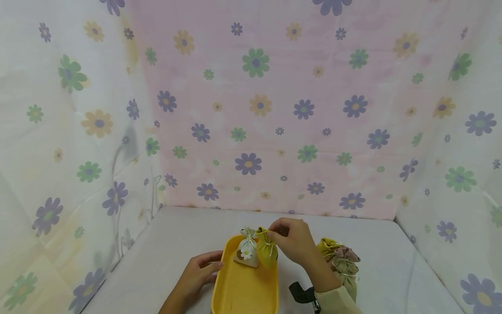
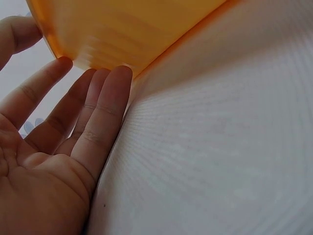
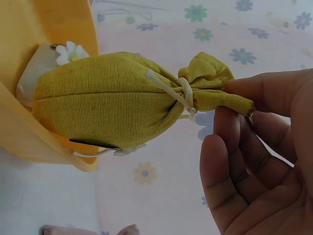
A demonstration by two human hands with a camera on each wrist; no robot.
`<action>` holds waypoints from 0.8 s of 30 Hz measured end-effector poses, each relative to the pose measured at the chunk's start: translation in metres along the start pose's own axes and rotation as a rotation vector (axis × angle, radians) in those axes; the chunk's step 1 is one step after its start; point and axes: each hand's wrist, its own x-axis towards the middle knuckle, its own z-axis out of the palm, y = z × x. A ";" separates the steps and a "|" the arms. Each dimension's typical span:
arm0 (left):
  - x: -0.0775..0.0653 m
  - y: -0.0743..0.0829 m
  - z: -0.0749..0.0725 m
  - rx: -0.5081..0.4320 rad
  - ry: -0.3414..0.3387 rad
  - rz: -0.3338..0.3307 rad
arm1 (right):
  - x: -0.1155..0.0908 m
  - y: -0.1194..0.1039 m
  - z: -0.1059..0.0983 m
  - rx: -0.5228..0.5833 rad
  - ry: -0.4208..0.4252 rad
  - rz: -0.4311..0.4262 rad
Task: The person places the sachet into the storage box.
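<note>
Pinches neck of mustard-yellow cloth drawstring pouch [image 3: 112, 100] with right hand [image 1: 296, 244], over one o'clock rim of oblong yellow plastic tray [image 1: 247, 296]. Rests left hand [image 1: 200, 272], fingers extended and parted, against nine o'clock wall. Also noted: cream-and-beige cloth pouch [image 1: 246, 260] inside, twelve o'clock; grouped cloth pouches [image 1: 345, 272] outside, three o'clock.

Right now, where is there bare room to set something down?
Bare: the near part of the tray, up to the white bag; table between left wall and left hand; table between bag pile and right wall. Crowded: the tray's far end, by the yellow bag.
</note>
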 end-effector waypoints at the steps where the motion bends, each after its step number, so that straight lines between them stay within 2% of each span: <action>1: 0.000 0.000 0.000 -0.001 0.001 -0.001 | 0.000 0.001 0.001 0.000 -0.005 0.005; 20: 0.000 -0.001 0.001 -0.009 0.011 0.003 | -0.004 0.020 0.016 -0.063 -0.049 0.039; 24: 0.000 0.000 0.001 -0.009 0.014 0.003 | -0.005 0.022 0.018 -0.028 -0.059 0.044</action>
